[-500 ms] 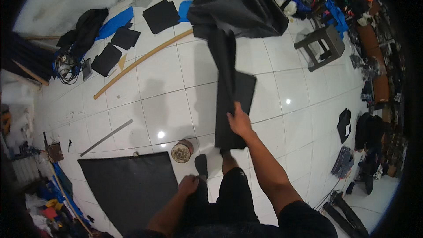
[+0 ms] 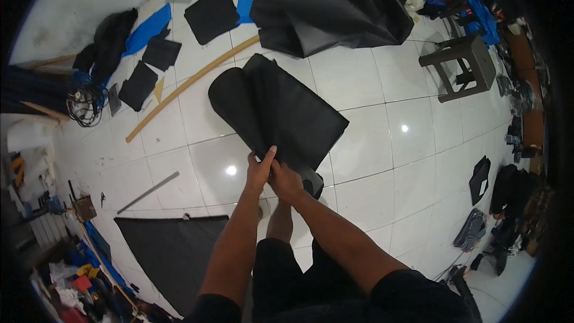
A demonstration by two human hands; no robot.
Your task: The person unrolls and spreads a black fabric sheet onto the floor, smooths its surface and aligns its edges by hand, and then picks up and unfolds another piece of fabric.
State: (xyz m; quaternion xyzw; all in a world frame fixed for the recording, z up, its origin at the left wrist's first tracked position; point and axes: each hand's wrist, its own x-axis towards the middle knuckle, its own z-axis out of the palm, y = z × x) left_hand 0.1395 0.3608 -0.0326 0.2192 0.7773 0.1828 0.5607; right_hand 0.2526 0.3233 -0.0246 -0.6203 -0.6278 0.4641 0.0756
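A folded black sheet [image 2: 299, 113], matte like leatherette or heavy fabric, hangs in front of my legs above the tiled floor. My left hand [image 2: 259, 170] is closed on its near edge, the thumb lying on top. Right beside it, almost touching, my right hand [image 2: 287, 182] grips the same edge, though its fingertips are partly hidden. From there the sheet fans out away from me, with a rounded fold on its left side and a squared corner on its right. A larger dark sheet [image 2: 173, 251] lies flat on the floor left of my legs.
Beyond my hands, a long tan tube [image 2: 191, 87] lies near a big crumpled black sheet [image 2: 335, 9]. Several cut black pieces [image 2: 210, 17] rest at the far left. A dark plastic stool [image 2: 463, 69] lies at right, and a grey ruler-like strip [image 2: 149, 192] at left.
My left hand has risen from beside my knee to the black sheet, next to my right hand. The sheet has swung left and spread wider. My forearms now mostly cover the round tin.
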